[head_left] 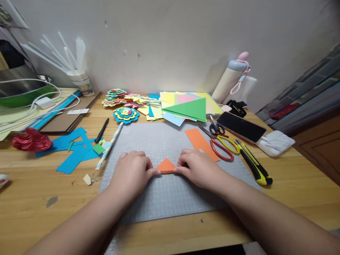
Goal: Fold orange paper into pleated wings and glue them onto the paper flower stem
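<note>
A small orange paper triangle [165,165] lies on the grey cutting mat [164,198]. My left hand [132,172] pinches its left corner with curled fingers. My right hand [195,167] pinches its right corner the same way. An orange paper strip [201,142] lies on the mat just behind my right hand.
Red and yellow scissors [221,141], a yellow utility knife [253,163] and a phone [240,126] lie to the right. A pile of coloured paper [186,106], paper flowers [125,114], a striped straw [109,146], a black pen [102,130] and blue scraps [73,150] lie behind and left.
</note>
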Demonstrator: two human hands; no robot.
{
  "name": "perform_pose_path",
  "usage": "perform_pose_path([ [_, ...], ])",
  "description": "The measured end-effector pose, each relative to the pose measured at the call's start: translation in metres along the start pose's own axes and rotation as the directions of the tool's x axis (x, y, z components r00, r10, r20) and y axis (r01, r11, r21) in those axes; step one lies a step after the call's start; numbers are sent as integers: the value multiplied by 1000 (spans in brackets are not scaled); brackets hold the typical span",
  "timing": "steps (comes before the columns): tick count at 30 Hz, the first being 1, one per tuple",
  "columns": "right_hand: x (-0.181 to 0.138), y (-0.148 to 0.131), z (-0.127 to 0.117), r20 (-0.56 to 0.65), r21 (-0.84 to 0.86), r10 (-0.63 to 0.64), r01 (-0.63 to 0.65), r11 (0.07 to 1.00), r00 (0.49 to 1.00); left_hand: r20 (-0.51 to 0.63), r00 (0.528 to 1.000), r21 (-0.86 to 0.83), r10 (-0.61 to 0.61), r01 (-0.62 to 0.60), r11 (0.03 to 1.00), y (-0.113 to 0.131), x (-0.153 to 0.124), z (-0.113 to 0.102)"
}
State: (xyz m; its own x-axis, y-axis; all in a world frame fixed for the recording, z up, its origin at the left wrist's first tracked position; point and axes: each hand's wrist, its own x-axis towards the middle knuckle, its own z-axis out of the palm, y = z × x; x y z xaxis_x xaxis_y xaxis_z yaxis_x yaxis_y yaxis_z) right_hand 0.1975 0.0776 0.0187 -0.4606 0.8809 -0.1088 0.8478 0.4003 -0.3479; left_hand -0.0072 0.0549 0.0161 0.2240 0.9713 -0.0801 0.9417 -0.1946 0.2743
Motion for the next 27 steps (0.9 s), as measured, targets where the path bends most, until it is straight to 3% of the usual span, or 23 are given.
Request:
perform_pose_path([
  [9,11,10,1,23,-17,-15,15,1000,1000,-4,999,45,33,-33,998,-6,8,1],
  [13,6,4,3,-44,-10,-178,178,984,983,-21,1000,44,21,-21,999,-8,10,2],
  [18,-12,-15,16,-45,-303,-419,387,871,907,-20,999,35,30,-29,999,-8,11,2],
  [22,-17,-24,22,60,-373,-475,461,805,878,-31,998,7,60,-60,998,-3,6,2],
  [27,-13,-22,21,62,-361,-474,462,810,879,-105,992,44,67,-63,997,17,-3,12],
])
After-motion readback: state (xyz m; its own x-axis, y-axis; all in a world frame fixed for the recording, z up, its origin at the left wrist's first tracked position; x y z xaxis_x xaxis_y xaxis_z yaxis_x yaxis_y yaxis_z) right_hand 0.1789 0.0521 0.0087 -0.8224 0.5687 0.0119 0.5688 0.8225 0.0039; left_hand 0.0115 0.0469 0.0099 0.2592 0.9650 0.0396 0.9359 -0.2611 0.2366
